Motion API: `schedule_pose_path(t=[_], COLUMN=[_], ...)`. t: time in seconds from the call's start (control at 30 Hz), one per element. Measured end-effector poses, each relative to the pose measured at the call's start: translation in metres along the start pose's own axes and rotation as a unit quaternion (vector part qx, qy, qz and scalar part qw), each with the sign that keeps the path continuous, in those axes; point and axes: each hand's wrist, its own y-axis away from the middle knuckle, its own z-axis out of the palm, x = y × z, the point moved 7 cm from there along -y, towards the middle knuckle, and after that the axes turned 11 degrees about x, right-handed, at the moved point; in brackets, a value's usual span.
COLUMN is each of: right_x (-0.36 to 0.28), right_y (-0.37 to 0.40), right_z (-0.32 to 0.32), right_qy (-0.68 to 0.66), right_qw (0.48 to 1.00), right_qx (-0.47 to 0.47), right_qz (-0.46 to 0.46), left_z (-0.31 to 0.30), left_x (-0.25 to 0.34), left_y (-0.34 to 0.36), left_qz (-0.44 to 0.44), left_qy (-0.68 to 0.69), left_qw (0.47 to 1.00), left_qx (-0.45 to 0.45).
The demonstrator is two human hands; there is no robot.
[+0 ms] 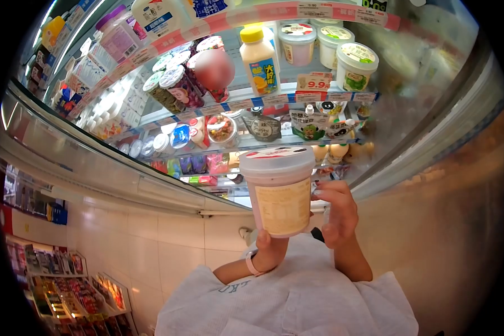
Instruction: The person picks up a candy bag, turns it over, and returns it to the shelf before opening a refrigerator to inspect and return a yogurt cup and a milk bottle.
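A large lidded plastic tub (280,204) with a cream printed label is held up close in front of my chest. My left hand (270,253) grips it from below, thumb against the lower front and the other fingers hidden behind the base. A pink band circles that wrist. To the right of the tub is my right hand (340,211), fingers bent toward the tub's side and thumb apart from them, fingertips right at the label's edge. Similar lidded tubs (357,66) stand on the cooler shelf beyond.
An open refrigerated case (229,103) holds yogurt cups, a yellow-capped juice bottle (260,61), pouches (309,123) and a 9.9 price sign (315,83). Its glass door edge (425,112) slants down at right. Snack racks (75,285) stand at lower left on the tiled floor.
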Motion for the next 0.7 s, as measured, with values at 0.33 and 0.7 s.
schedule_pose_path(t=[0.33,0.7], right_x=[0.006,-0.013], right_y=[0.004,0.001], right_z=[0.005,0.009], right_qy=[-0.016,0.166], right_qw=[1.000,0.979], right_qx=[-0.005,0.003], right_qz=[0.022,-0.117], left_z=[-0.006,-0.019], left_x=[-0.005,-0.021], left_y=[0.001,0.005], left_qz=[-0.001,-0.052], left_qy=[-0.004,0.039], left_qw=[1.000,0.997], left_qx=[0.021,0.031])
